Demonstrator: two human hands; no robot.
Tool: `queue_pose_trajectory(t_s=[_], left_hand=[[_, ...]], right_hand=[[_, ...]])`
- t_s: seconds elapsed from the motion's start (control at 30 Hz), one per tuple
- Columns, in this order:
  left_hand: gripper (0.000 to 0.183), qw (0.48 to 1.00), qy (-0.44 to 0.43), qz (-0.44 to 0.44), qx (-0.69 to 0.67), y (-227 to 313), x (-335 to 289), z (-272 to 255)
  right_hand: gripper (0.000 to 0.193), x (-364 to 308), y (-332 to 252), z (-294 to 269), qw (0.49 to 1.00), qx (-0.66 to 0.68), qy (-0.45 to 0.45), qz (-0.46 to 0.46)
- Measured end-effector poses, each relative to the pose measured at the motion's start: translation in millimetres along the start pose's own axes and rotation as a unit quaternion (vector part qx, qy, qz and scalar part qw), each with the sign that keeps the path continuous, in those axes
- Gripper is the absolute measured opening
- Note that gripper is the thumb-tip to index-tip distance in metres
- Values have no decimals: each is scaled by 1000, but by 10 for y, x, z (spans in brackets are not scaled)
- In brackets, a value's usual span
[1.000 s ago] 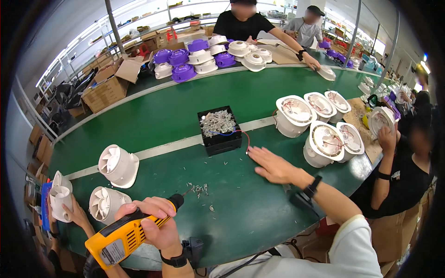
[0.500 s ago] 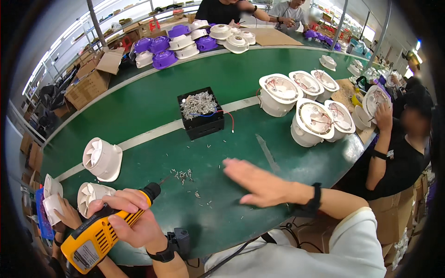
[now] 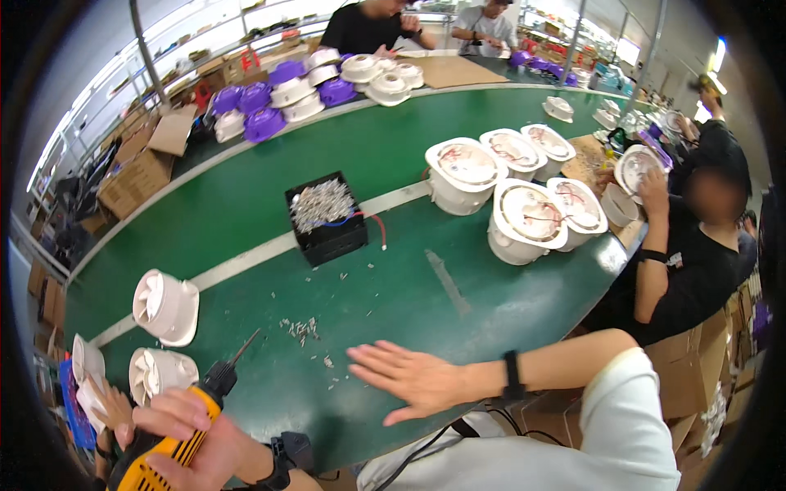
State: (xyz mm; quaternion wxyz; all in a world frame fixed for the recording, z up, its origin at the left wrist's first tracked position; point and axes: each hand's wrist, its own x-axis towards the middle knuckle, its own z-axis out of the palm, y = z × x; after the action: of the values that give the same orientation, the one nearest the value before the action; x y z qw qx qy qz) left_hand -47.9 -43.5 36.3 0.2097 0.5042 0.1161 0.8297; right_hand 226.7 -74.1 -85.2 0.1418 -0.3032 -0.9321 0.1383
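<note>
Left hand (image 3: 211,452): fingers wrapped round drill (image 3: 173,449), apparently steadying it | right hand (image 3: 419,385): fingers slightly spread, empty | black box (image 3: 337,245) corrals screws (image 3: 322,204)

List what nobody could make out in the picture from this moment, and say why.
- Drill, head view: rear cut off by the lower edge; grip partly covered by the left hand.
- Right hand, head view: palm hidden by the back of the hand.
- Box, head view: inside bottom hidden by heaped screws.
- Loose screws, head view: threads too small.
</note>
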Motion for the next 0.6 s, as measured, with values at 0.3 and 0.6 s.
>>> queue_pose_trajectory(t_s=[0.3,0.6], left_hand=[[48,997,-76,-2,-13,-146,9,-194],[35,981,-93,-91,146,30,66,-358]], right_hand=[[93,1272,373,351,990,-54,122,-54],[26,1758,505,-342,962,82,260,16]])
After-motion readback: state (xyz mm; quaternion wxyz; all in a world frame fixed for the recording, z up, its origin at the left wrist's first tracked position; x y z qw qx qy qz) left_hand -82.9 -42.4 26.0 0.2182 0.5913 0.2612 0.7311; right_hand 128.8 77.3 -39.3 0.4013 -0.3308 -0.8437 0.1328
